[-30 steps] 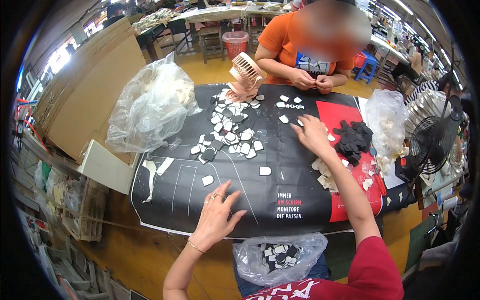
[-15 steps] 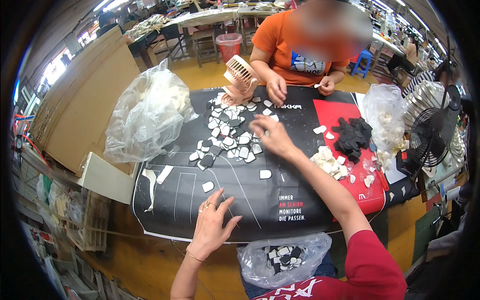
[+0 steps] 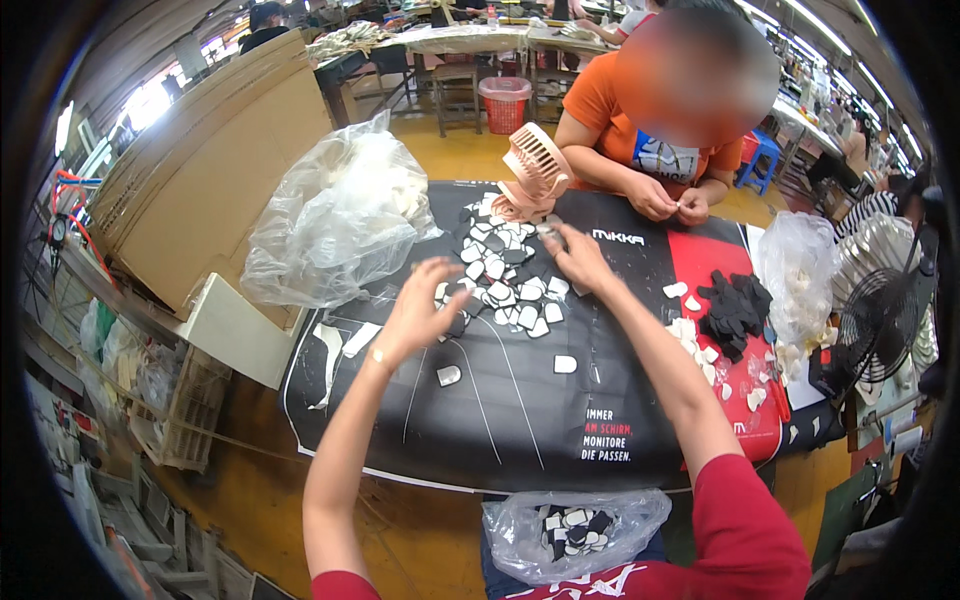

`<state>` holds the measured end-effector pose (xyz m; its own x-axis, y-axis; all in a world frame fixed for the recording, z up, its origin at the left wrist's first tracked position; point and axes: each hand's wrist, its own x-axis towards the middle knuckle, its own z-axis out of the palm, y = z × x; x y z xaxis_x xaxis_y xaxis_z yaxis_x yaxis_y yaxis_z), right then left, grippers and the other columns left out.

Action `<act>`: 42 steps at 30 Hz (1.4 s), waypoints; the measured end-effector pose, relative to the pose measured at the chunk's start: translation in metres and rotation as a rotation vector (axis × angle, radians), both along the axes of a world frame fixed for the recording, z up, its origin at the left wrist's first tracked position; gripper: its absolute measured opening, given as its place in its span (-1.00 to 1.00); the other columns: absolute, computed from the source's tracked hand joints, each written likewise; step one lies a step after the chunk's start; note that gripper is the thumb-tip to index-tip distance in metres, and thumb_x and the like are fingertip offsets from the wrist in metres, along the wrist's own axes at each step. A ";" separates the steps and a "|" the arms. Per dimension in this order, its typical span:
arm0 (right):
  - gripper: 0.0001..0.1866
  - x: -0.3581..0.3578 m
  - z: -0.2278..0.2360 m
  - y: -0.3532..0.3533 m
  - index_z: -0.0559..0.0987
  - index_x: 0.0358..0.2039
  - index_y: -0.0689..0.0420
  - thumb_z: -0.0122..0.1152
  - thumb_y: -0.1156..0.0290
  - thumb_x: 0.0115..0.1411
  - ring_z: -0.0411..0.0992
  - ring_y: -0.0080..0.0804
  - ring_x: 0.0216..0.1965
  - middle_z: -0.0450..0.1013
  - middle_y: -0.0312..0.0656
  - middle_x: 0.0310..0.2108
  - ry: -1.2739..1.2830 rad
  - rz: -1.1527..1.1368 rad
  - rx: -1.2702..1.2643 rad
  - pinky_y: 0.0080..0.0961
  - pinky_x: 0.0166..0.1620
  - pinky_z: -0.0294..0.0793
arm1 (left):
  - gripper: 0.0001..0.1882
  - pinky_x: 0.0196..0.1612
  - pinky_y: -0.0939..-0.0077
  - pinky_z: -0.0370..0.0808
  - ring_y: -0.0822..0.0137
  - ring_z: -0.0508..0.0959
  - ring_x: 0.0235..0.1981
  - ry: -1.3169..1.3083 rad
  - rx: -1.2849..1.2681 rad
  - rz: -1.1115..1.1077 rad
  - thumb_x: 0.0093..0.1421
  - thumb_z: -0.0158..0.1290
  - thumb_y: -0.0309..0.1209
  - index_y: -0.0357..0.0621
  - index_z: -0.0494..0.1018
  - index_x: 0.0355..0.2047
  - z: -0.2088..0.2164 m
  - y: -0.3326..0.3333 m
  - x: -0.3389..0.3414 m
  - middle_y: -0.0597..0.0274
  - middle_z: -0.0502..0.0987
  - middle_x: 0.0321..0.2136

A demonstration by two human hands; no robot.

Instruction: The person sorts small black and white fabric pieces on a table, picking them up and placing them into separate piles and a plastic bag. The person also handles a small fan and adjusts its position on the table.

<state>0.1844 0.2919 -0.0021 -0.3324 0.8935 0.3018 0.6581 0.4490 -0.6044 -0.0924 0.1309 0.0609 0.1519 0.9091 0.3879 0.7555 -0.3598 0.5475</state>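
Observation:
On the black table mat (image 3: 500,420) lies a loose pile of small rounded black-and-white pieces (image 3: 495,265). My left hand (image 3: 418,305) is at the pile's near left edge, fingers apart and slightly blurred, with nothing visible in it. At the pile's right side is my right hand (image 3: 582,260), its fingers bent and apart, fingertips near the outer pieces; whether they touch any is unclear. Two single pieces, a left one (image 3: 449,375) and a right one (image 3: 565,364), lie nearer me. An open clear plastic bag (image 3: 500,535) at my lap holds more such pieces.
A pink fan (image 3: 535,170) stands behind the pile. Left are a large filled plastic bag (image 3: 330,230) and cardboard (image 3: 220,160). On the red area are black pieces (image 3: 735,312) and white pieces (image 3: 690,335). Across the table, a person in orange holds something small in both hands (image 3: 672,203).
My left hand has moved forward to the pile's edge. My right hand has also shifted farther, along the pile's right side. The other person's hands have come together. The whole view has shifted.

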 end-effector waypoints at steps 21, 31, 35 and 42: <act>0.18 -0.025 0.036 0.030 0.12 0.26 0.30 0.57 -0.10 -0.18 0.21 0.02 0.25 0.19 0.21 0.24 0.216 -0.304 -0.033 -0.21 0.24 0.24 | -0.49 0.08 0.19 0.41 0.00 0.51 -0.04 0.228 -0.060 0.027 0.23 0.04 0.01 -0.24 0.57 -0.15 -0.048 0.163 -0.004 -0.03 0.56 -0.13; 0.07 -0.052 0.029 0.088 0.27 0.20 0.32 0.67 0.08 -0.23 0.41 -0.32 0.05 0.41 0.02 0.06 0.825 -0.110 0.149 -0.43 0.12 0.38 | -0.68 0.08 0.17 0.41 -0.01 0.50 -0.02 0.148 0.059 0.069 0.26 0.02 -0.24 -0.22 0.55 -0.16 -0.039 0.187 -0.014 -0.03 0.56 -0.12; -0.26 -0.052 0.032 0.089 0.50 -0.05 0.30 0.65 0.18 -0.17 0.50 -0.50 -0.18 0.55 -0.17 -0.18 0.843 -0.156 0.193 -0.54 -0.07 0.49 | -0.66 0.15 0.19 0.38 -0.05 0.47 0.06 0.014 -0.028 0.122 0.23 0.03 -0.34 -0.26 0.48 -0.03 -0.046 0.222 -0.001 -0.10 0.53 -0.04; -0.45 -0.044 0.022 0.091 0.49 -0.03 0.24 0.55 0.35 0.02 0.48 -0.54 -0.17 0.52 -0.24 -0.12 1.307 -0.315 0.233 -0.60 -0.09 0.45 | -0.45 0.30 0.17 0.22 -0.02 0.31 0.26 0.114 -0.192 0.045 0.27 -0.05 -0.21 -0.23 0.30 0.20 -0.052 0.244 0.016 -0.14 0.36 0.18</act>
<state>0.1401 0.3831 0.0201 0.5161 0.7630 0.3891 -0.2377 0.5641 -0.7908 -0.0759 0.3753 0.0089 0.1420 0.9716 0.1894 0.8293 -0.2212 0.5132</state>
